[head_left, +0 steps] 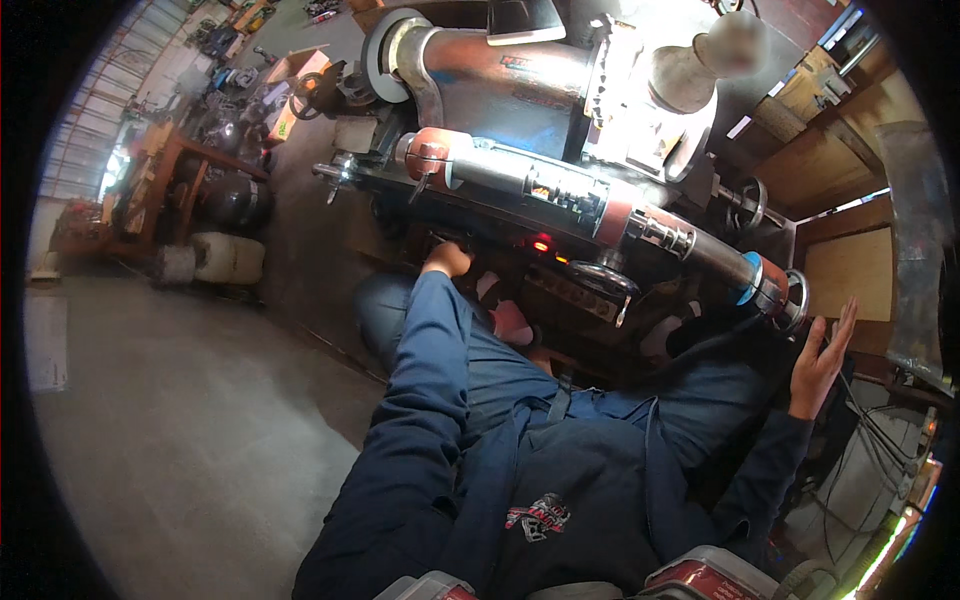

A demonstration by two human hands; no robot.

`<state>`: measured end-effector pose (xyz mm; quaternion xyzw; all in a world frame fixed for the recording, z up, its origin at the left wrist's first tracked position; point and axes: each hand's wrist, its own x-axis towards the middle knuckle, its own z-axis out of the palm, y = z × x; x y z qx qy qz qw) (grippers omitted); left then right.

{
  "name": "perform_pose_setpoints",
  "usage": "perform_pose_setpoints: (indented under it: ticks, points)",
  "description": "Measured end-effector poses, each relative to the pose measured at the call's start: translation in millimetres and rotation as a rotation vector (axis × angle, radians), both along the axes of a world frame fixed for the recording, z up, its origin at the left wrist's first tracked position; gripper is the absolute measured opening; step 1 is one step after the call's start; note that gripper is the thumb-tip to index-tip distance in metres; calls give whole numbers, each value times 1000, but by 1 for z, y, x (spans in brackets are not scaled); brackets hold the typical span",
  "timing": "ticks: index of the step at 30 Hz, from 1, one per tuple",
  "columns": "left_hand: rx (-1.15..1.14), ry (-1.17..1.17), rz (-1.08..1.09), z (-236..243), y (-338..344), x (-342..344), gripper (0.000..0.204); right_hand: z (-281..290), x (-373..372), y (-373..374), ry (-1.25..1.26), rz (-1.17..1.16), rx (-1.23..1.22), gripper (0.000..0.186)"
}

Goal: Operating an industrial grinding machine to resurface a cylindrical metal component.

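Machine tool (525, 125) of brown and dark metal stands directly before the person (580, 460). Along its front runs a horizontal shaft assembly (490, 168). A front handwheel (600, 277) sits below it; an end handwheel (798, 302) is at its right end. Near that one, the right hand (822, 368) is raised, its grip open and empty. The left hand (447, 259) curls at the machine's front; what its grip holds, I cannot tell. A small red light (541, 246) glows between the hands.

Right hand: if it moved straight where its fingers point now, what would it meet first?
Probably the pale wooden panel beyond the right hand; the nearby handwheel lies left of that line. Depth is unclear.
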<state>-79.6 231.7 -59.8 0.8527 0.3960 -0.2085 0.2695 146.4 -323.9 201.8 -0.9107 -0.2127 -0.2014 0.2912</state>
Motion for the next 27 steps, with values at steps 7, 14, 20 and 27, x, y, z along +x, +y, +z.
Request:
perform_pose_setpoints:
  ticks: [7, 14, 20, 27]
  points:
    - [-62, 287, -305, -129, -24, 11, 47, -11, 33, 44, 312, 76, 10, 54]
    - [407, -176, -236, -218, -81, 44, 55, -22, 34, 47, 321, -47, 7, 43]
    - [413, -200, -218, -254, -94, 67, 55, -21, 38, 50, 345, 41, 44, 36]
    - [259, -124, -236, -247, -100, 65, 54, -26, 42, 48, 365, 51, 88, 35]
